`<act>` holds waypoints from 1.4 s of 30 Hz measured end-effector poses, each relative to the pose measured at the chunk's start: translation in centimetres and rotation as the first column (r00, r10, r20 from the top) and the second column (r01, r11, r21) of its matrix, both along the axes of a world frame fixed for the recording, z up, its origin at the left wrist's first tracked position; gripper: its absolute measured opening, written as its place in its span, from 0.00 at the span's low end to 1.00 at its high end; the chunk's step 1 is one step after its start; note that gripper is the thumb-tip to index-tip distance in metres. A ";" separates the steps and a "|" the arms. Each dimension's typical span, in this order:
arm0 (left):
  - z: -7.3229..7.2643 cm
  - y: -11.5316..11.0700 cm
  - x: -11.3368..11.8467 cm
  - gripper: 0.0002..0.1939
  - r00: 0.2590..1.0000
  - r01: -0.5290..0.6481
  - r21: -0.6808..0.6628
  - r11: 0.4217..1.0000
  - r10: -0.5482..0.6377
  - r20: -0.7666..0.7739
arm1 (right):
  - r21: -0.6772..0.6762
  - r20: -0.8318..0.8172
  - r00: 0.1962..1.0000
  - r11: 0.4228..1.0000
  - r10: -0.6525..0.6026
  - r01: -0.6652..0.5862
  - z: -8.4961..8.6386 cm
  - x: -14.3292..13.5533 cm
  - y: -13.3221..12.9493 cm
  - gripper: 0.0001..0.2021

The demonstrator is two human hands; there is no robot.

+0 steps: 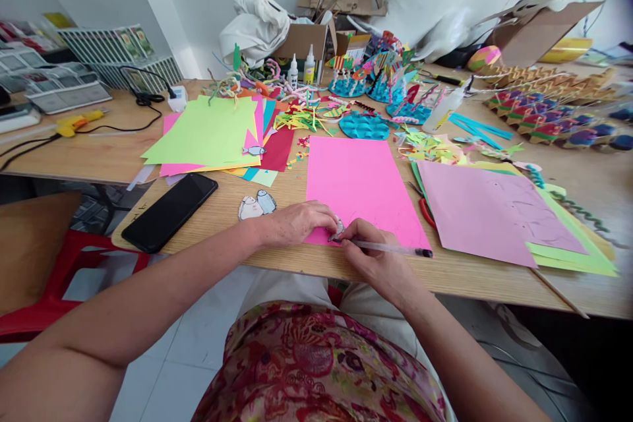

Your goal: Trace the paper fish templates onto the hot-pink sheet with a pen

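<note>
A bright pink sheet of paper (353,175) lies flat before me at the table's front edge. On its near left part is a small paper fish cutout (339,227). My left hand (301,221) presses that cutout down with its fingertips, the palm resting low over the sheet's edge. Gripped in my right hand (378,257) is a pen (390,248), its tip against the sheet beside the cutout and its dark end pointing right. Faint pen lines mark the pink paper. Two more fish cutouts (257,204) lie left of the sheet.
A black phone (171,211) and stacked coloured paper (202,132) lie left. To the right are red-handled scissors (426,211), partly covered by a mauve sheet (469,211). Farther back stand glue bottles (309,66), paper scraps (301,120), blue crafts (364,126) and painted egg cartons (558,119).
</note>
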State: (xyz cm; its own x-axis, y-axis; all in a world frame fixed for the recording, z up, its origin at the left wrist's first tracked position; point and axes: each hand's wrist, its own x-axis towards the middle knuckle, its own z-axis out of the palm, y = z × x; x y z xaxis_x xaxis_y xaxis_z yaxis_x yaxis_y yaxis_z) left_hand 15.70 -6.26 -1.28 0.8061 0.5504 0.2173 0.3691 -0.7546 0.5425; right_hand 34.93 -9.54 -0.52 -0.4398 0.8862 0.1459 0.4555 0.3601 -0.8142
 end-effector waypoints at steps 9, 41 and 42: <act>0.2 0.0 0.1 0.13 1.000 -0.005 -0.001 1.000 0.005 -0.010 | -0.075 -0.106 0.993 0.996 -0.056 0.048 -0.2 -0.1 0.8 0.03; 0.0 -2.0 1.5 0.07 0.953 -0.278 0.061 0.959 0.283 -0.103 | 0.019 -0.029 0.999 0.999 -0.027 0.027 -0.5 -0.6 1.1 0.03; 0.0 -2.0 1.5 0.07 0.953 -0.281 0.061 0.958 0.286 -0.099 | 0.018 -0.029 0.999 1.000 -0.023 0.024 -0.5 -0.7 1.1 0.03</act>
